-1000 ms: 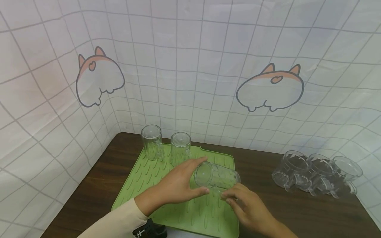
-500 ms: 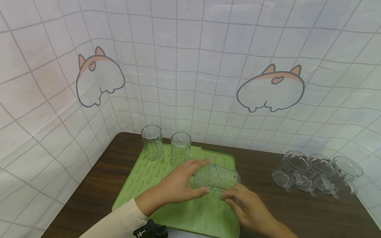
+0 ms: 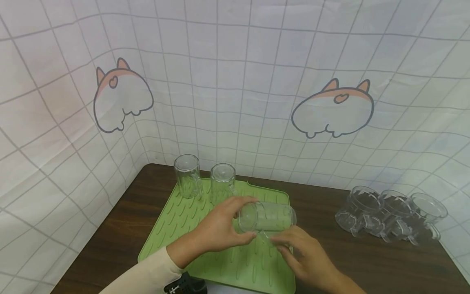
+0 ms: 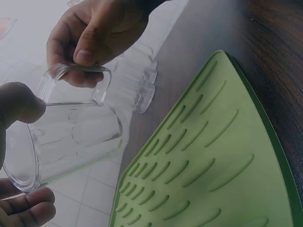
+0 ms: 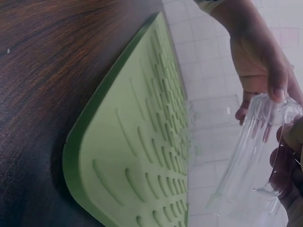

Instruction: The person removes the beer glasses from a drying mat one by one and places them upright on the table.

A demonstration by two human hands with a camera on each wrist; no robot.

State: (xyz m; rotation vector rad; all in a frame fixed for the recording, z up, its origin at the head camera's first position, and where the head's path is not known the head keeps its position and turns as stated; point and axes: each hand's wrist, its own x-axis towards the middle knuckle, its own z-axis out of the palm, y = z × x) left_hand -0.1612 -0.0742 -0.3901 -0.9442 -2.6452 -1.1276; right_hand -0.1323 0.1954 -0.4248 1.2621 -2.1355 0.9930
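A clear glass mug [image 3: 267, 216] lies sideways in the air above the green mat [image 3: 240, 261], both hands on it. My left hand [image 3: 219, 226] grips its left end between thumb and fingers; in the left wrist view the thumb [image 4: 23, 104] touches the glass on one side and the fingertips [image 4: 33, 205] the other. The handle [image 4: 78, 71] is pinched by my right hand [image 3: 306, 255], with the thumb on its outer side. In the right wrist view the mug [image 5: 246, 156] is partly hidden by the right fingers.
Two clear mugs, one at the back left [image 3: 188, 175] and another beside it [image 3: 222, 183], stand bottom-up on the mat. To the right, several more clear mugs [image 3: 391, 212] stand close together on the dark wooden table [image 3: 315, 204]. A grid-patterned cloth wall [image 3: 227, 81] encloses the back.
The held mug has turned slightly, from sloping down at its right end to nearly level. The hands stay almost in place, with the left thumb closer to the right fingers.
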